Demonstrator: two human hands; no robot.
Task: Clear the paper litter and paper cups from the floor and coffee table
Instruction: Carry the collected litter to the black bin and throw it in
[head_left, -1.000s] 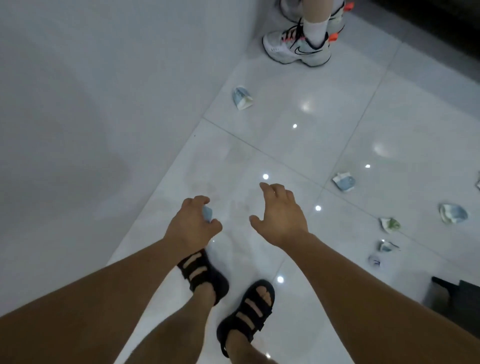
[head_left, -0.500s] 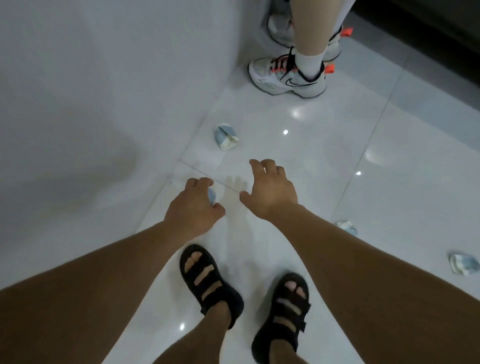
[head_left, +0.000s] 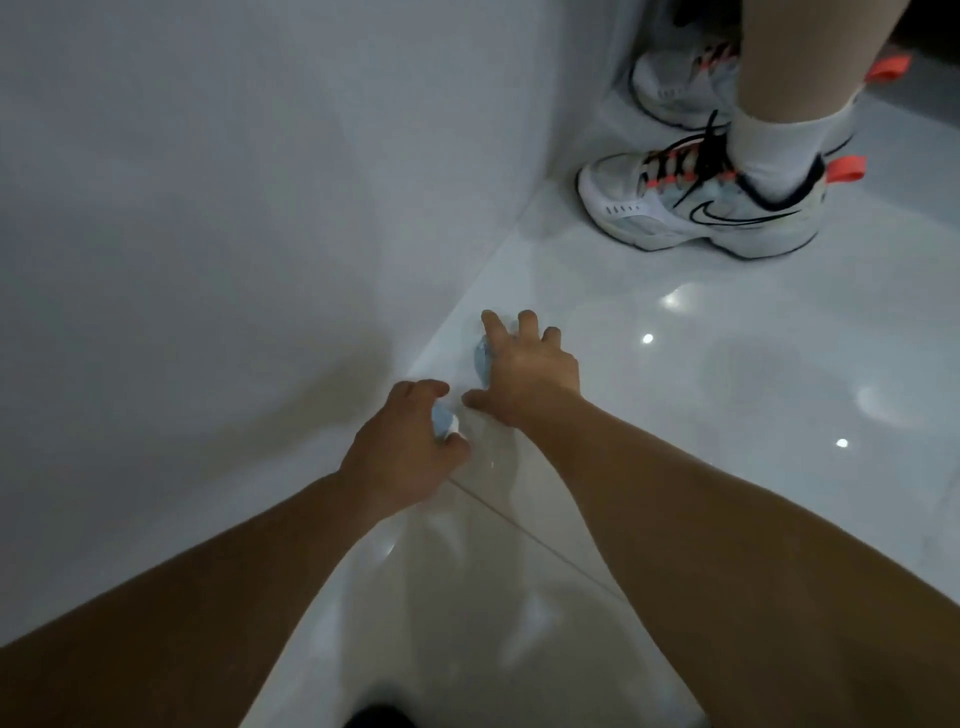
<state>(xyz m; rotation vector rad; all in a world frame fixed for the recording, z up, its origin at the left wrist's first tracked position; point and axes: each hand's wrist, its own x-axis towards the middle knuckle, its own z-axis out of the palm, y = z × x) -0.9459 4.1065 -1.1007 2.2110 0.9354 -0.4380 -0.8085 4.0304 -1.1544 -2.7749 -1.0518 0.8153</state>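
My left hand (head_left: 402, 441) grips a small crumpled piece of pale blue paper (head_left: 444, 420), which shows between thumb and fingers. My right hand (head_left: 524, 371) reaches down over a second crumpled blue-and-white paper scrap (head_left: 482, 358) lying on the glossy white floor by the wall base. Its fingers are spread over the scrap and mostly hide it; only the scrap's left edge shows. Whether the fingers have closed round it is hidden.
A white wall (head_left: 234, 208) rises on the left, meeting the tiled floor (head_left: 727, 415) just left of my hands. Another person's feet in white trainers (head_left: 696, 208) with orange tabs stand close ahead at the upper right. My dark sandal tip (head_left: 379, 717) shows at the bottom.
I have stepped forward and bent lower. My right hand moved forward and down onto the scrap near the wall. My left hand kept its paper. The other litter to the right left the view.
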